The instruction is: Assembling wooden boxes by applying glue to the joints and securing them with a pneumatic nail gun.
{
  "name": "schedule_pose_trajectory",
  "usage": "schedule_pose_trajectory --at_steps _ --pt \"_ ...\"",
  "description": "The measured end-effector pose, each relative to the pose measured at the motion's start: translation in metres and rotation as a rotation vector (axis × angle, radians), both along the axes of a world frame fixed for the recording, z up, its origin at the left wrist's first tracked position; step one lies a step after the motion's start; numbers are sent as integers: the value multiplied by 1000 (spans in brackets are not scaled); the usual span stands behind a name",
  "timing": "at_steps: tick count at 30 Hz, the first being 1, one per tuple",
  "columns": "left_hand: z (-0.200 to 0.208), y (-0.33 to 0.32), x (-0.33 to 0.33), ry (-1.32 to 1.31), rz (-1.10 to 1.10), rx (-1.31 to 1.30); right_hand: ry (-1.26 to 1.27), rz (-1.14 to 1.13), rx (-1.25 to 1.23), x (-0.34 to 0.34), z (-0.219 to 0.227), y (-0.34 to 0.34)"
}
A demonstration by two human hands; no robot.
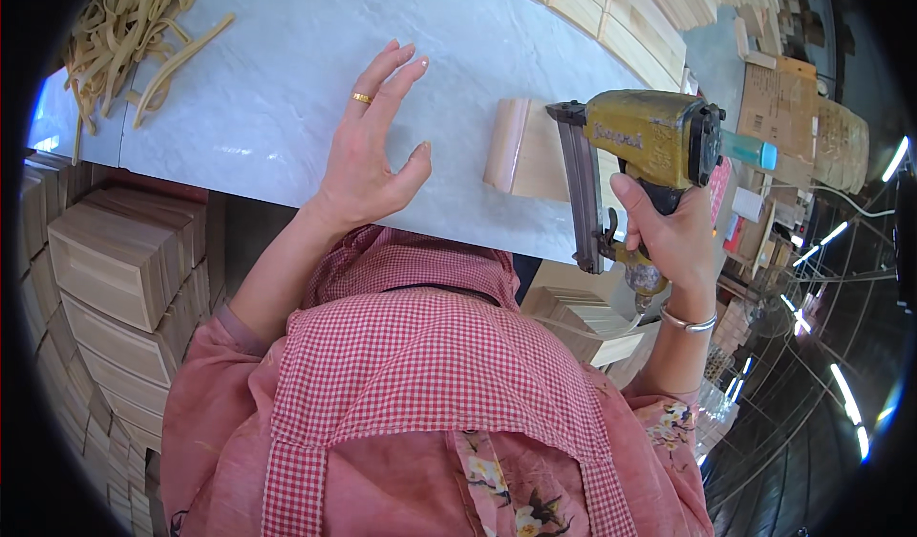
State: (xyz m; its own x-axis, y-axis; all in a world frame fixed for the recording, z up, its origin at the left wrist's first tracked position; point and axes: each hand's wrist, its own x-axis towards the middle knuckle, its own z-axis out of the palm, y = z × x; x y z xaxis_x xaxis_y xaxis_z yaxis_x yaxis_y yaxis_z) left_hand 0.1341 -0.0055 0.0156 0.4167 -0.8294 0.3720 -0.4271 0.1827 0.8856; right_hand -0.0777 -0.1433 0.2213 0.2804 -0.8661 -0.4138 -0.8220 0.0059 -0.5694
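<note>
My right hand [673, 236] is wrapped around the black handle of a yellow pneumatic stapler [645, 126], whose dark magazine points to the left and down. Behind the tool, on the pale marbled table [258, 69], lies a light wooden block [530, 145] with a rounded, shiny left edge; the stapler hides part of it. I cannot tell whether the tool touches the block. Over the table to the left of the block, my left hand [373, 145] is open with fingers spread and nothing in it.
A heap of tan flat strips [124, 31] lies at the far left of the table. Pale wooden pieces [630, 11] are stacked along the far right edge. Wooden panels [115, 260] stand piled below on the left, more boards [583, 312] below on the right. Cardboard boxes [778, 107] stand beyond.
</note>
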Motion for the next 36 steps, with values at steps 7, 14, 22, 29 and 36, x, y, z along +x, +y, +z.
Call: schedule_pose_trajectory --at_steps 7,14,22,29,36 --pt "3 -1 1 16 18 -1 111 77 82 5 9 -24" --pt "31 -20 -20 -173 -20 -8 5 72 -101 -31 16 -30" --pt "60 -111 -102 -596 -445 230 -13 -98 -63 -76 12 -35" --pt "50 -116 -109 -609 -421 179 -18 -119 -43 -91 2 -40" --pt "54 -121 -108 -597 -444 245 -16 -82 -18 -90 -1 -45"
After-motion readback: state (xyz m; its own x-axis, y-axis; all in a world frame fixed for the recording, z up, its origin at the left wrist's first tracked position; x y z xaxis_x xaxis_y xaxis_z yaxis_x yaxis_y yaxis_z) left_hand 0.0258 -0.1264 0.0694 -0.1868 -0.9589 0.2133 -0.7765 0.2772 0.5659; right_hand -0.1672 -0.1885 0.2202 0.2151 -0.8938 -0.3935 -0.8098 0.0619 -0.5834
